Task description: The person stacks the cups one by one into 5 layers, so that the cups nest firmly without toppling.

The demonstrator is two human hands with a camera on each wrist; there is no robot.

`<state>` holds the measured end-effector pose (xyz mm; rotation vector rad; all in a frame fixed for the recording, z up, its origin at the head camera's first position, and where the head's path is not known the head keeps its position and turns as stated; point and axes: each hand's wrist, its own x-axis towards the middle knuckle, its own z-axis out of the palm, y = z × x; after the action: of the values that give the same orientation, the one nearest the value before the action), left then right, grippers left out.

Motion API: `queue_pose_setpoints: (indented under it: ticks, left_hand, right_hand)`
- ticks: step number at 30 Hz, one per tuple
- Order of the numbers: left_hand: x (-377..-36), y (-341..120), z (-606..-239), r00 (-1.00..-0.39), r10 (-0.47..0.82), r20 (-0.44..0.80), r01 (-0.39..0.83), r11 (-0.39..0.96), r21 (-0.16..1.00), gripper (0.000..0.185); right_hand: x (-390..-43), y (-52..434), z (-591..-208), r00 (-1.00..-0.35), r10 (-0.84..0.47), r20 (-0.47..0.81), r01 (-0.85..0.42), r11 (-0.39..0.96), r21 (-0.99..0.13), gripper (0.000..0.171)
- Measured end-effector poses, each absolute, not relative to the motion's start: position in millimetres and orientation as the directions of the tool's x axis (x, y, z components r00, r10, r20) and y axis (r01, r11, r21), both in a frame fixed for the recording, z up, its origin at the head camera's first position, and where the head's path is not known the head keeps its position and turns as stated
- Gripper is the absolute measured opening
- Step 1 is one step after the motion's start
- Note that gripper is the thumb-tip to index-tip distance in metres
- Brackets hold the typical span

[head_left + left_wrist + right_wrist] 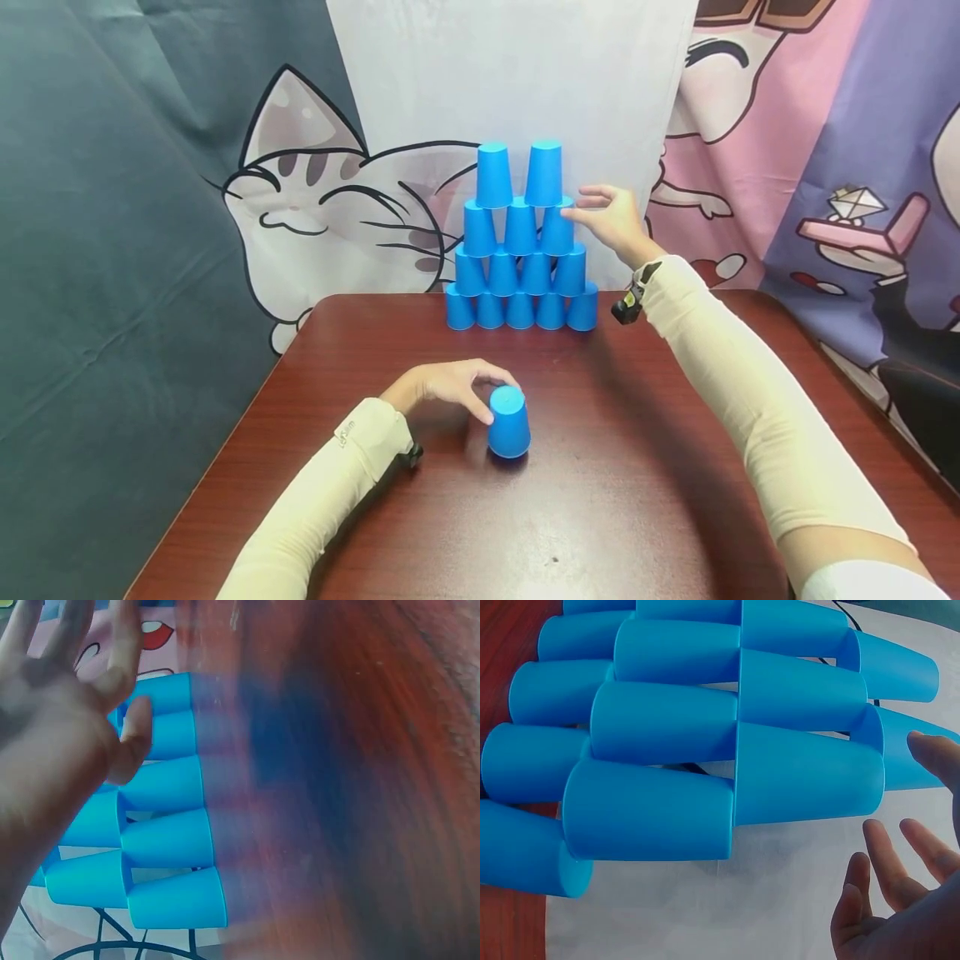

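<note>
On the tabletop, near its middle, a single blue cup [509, 423] stands upside down. My left hand [453, 383] reaches it from the left, its thumb tip right at the cup's side and its fingers reaching behind the top. In the left wrist view this hand [64, 712] shows loosely spread fingers, with the lone cup out of sight. Farther back rises a stepped wall of upside-down blue cups [520, 229], narrowing to two at the top. Beside its upper right part is my right hand [611, 218], fingers apart and holding nothing; the thumb overlaps a top cup [900, 750] in the right wrist view.
The brown wooden table [360, 333] has its far edge just behind the cup wall. A cloth backdrop [420, 75] with cartoon drawings hangs close behind. My right forearm [750, 417] stretches over the table's right side.
</note>
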<state>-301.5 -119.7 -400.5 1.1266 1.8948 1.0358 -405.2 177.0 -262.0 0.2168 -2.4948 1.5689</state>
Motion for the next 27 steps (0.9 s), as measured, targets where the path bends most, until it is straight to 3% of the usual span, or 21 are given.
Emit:
queue_pose_setpoints:
  ticks: [9,19,27]
  left_hand:
    - [-305,-114,-394,-0.657,0.749,-0.087,0.321,0.382,0.867,0.060]
    - [-317,-101,-382,-0.797,0.600,0.061,0.322,0.337,0.885,0.052]
    - [-325,-95,-361,-0.904,0.404,0.138,0.291,0.345,0.893,0.060]
  right_hand:
    - [-399,182,-268,-0.969,-0.026,0.245,-0.234,0.411,-0.881,0.065]
    - [-396,187,-278,-0.971,-0.022,0.237,-0.223,0.434,-0.873,0.066]
    - [-390,184,-287,-0.972,-0.051,0.229,-0.229,0.416,-0.880,0.066]
